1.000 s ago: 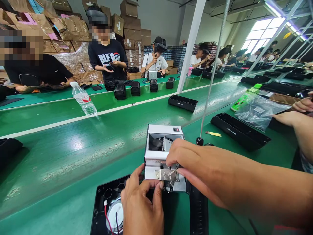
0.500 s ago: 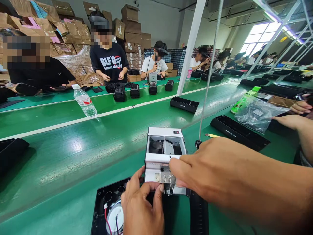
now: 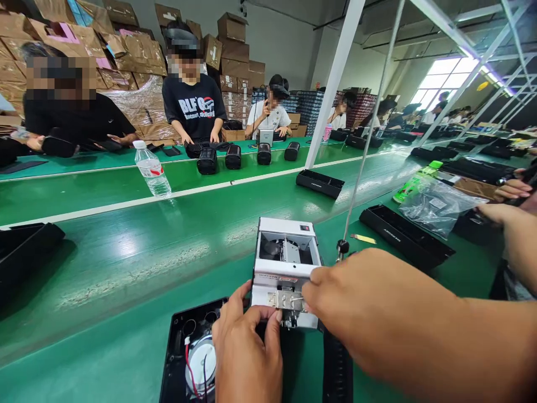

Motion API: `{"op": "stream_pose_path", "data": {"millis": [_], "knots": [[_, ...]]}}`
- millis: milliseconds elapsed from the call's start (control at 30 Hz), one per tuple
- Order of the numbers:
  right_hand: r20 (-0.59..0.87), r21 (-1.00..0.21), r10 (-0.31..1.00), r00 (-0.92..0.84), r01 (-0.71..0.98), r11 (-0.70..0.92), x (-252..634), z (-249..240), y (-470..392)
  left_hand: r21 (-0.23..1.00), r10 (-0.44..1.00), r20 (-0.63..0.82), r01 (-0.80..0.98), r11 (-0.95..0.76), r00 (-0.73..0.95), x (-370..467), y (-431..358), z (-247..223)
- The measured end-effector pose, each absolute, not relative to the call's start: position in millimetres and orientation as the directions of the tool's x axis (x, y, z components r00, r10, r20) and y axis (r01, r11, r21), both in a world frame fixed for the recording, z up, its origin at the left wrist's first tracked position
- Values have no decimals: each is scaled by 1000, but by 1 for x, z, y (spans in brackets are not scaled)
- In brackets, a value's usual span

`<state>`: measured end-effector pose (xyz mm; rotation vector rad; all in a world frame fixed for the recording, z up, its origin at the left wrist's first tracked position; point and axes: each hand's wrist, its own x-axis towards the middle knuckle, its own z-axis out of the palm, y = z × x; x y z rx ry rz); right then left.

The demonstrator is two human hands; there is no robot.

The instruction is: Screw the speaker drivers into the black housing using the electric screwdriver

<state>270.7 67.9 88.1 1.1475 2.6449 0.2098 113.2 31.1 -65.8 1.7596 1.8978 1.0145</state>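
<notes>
On green belt, white open-topped box (image 3: 287, 263); right hand (image 3: 356, 302) pinches its metal bracket (image 3: 286, 300), left hand (image 3: 245, 352) closed beneath.

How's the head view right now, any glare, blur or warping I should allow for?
Head view: window blown out at upper right; light sheen streaks the green belt; wide-angle bends the post and swells the right hand; white box and left hand stay sharp; faces are pixelated.
</notes>
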Motion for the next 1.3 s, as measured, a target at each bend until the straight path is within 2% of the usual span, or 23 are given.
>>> {"op": "stream_pose_path", "data": {"millis": [100,167,267,433,733,1000,1100,1200,1233,1300], "knots": [[-331,242,730,-598,695,678,260,112,71,693,964,208,721,-26,-166,113,30,-66],[-357,213,696,-624,670,711,258,127,74,688,961,219,725,-31,-166,112,30,-67],[-255,179,715,-651,695,696,264,132,80,701,961,222,712,-39,-167,111,29,-69],[-153,35,690,-707,694,719,278,113,93,715,964,206,698,-31,-168,111,31,-71],[27,92,586,-810,586,805,292,97,94,698,962,218,715,-34,-167,111,31,-68],[-10,76,581,-814,579,812,292,100,93,704,962,217,710,-37,-165,111,30,-68],[17,64,478,-878,478,876,292,97,92,697,962,220,716,-39,-162,111,30,-69],[103,179,326,-940,340,923,285,96,91,690,962,220,723,-38,-159,110,30,-69],[71,227,310,-948,318,920,281,97,91,690,962,221,723,-41,-157,111,31,-69],[-128,254,429,-894,388,886,269,102,92,699,962,226,713,-50,-154,111,31,-69]]}}
